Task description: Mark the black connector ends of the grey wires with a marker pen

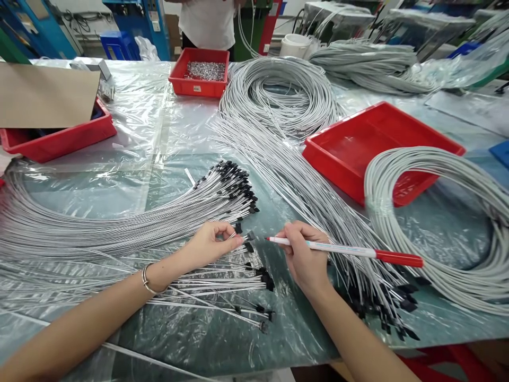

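Observation:
My left hand [214, 243] pinches the end of a thin grey cable, close to its small dark connector [249, 236]. In my right hand [308, 254] is a white marker pen [345, 249] with a red cap on its rear end; its red tip points left at the connector, a short gap apart. Beneath and behind my left hand lies a thick bundle of grey cables [159, 223] with black ends [238, 183]. Several loose cables [222, 285] with black ends spread out below it. Right of my right hand, another cable bundle [310, 196] runs toward the front edge.
A red bin [199, 87] of small metal parts stands at the back. An empty red tray [358, 143] sits at right, partly under a cable coil [382, 185]. Another coil [278, 69] lies behind. Cardboard [47, 95] covers a left red bin [75, 139]. A person [207, 24] stands opposite.

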`<state>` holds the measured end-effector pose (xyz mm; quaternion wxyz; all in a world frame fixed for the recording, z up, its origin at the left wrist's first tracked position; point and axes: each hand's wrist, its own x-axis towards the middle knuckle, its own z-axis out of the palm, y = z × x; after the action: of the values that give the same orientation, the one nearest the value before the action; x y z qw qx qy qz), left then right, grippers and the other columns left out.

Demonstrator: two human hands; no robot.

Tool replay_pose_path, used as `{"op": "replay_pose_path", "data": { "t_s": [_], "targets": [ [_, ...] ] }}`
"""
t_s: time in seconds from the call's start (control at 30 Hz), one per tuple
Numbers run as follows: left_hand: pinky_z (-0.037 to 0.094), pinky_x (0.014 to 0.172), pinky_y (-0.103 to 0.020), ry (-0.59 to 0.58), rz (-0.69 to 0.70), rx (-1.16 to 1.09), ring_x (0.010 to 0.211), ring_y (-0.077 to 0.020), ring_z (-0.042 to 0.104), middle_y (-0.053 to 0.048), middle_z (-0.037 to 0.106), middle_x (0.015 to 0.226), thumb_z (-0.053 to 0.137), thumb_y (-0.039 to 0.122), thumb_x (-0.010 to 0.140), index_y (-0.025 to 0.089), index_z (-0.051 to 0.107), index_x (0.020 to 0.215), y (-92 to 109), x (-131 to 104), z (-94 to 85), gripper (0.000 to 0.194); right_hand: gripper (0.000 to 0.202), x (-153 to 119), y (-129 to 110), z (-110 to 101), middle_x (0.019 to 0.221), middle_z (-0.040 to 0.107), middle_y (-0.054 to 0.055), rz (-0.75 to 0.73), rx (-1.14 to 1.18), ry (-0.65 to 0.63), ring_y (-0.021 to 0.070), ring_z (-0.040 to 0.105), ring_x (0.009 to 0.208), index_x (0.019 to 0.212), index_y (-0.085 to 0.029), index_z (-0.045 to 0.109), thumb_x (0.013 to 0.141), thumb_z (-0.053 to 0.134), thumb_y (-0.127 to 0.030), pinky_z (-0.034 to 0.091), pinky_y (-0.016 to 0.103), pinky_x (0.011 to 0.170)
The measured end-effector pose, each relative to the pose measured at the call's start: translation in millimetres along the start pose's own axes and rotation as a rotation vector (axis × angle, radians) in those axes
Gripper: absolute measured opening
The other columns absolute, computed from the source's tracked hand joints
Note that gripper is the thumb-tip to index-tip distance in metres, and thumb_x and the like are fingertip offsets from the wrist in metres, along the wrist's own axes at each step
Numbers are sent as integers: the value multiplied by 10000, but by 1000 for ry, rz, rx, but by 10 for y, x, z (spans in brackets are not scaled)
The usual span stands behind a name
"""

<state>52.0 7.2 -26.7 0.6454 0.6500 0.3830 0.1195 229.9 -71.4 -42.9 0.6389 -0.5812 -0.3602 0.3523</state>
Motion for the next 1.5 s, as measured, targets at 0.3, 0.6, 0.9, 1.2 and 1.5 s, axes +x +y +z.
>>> {"op": "replay_pose_path", "data": {
  "t_s": [0.3,0.6,0.9,1.2,1.5],
  "targets": [
    [380,477,-197,-26,10,120,481,-109,533,-4,555,502,542,509,778,141,550,649,-12,-13,-14,391,373,10,-24,23,426,398,-34,43,24,-43,89,333,432,500,-160,551,803,587,-374,276,245,455],
    [275,400,-158,-111,-32,83,426,-57,437,43,484,497,552,511,771,140,535,689,-21,41,-70,380,324,12,-164,115,393,400,-61,155,255,-231,120,526,449,533,-180,570,760,634,-401,476,369,789],
    [334,442,-165,-151,-12,39,504,-73,501,27,504,598,582,480,739,121,557,712,-122,84,-74,362,326,-36,-205,131,390,412,-67,117,244,-317,127,555,452,530,-179,559,766,627,-394,415,487,940],
    [229,391,-166,-190,-111,7,442,-59,379,53,448,482,657,473,670,124,595,747,26,38,-127,362,306,-71,-179,95,381,402,-67,41,238,-409,128,504,399,546,-194,555,797,581,-368,469,456,832],
    [266,390,-170,-166,-62,124,418,-78,458,26,485,492,556,505,746,142,523,653,-118,72,-121,377,309,-62,-80,100,472,524,-14,-32,-81,-178,126,515,458,553,-176,562,816,561,-339,447,265,532]
  ]
}}
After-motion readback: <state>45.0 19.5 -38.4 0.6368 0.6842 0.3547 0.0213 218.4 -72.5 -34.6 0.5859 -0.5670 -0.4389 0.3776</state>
